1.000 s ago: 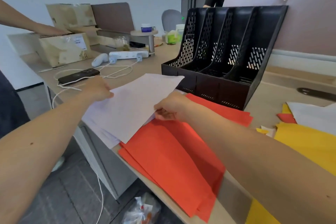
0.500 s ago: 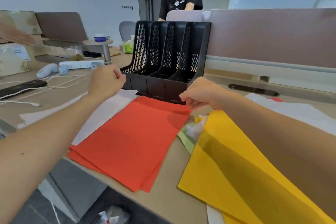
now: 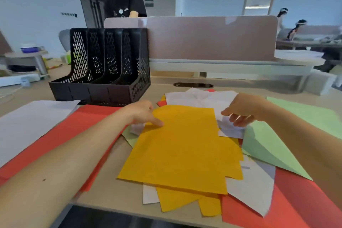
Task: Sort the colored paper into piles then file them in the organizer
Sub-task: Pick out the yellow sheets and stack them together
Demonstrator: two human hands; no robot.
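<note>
Left hand [image 3: 142, 114] now on yellow sheet [image 3: 182, 152], right hand [image 3: 242, 110] moved right

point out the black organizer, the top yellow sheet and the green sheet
black organizer [image 3: 88, 93]: head view, on its front wall
top yellow sheet [image 3: 181, 144]: head view, middle of its face
green sheet [image 3: 264, 150]: head view, its bare lower part

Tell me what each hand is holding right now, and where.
Left hand: thumb on the yellow sheet at its top left corner, grip unclear. Right hand: fingers curled over the white sheet, no clear grip.
</note>
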